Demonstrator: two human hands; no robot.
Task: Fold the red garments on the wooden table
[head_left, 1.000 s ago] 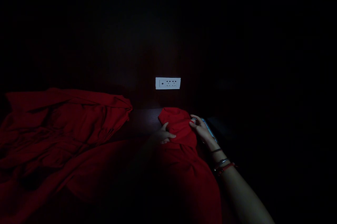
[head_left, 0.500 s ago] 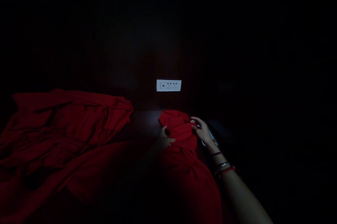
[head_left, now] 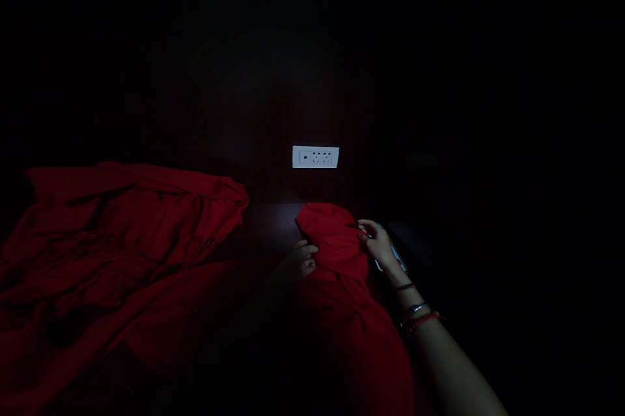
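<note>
A red cloth (head_left: 336, 243), perhaps part of a garment, lies folded and creased on a dark wooden surface (head_left: 273, 224). My left hand (head_left: 303, 261) pinches its left edge, thumb and fingers pressed together. On the opposite edge, my right hand (head_left: 375, 241) has its thumb and fingertips closed on the fabric. The right wrist carries several bands. Partly hidden under that hand is a flat object with a bright face, like a phone (head_left: 398, 260). The left forearm is lost in shadow.
More rumpled red fabric (head_left: 146, 227) spreads over the left side and runs toward the front. A white socket panel (head_left: 315, 157) is fixed to the dark wall behind. Deep darkness covers the right side and the upper part of the view.
My left hand has gone from spread thumb and fingers on the cloth to a pinch at its left edge. The right hand stays on the right edge, nearly unmoved.
</note>
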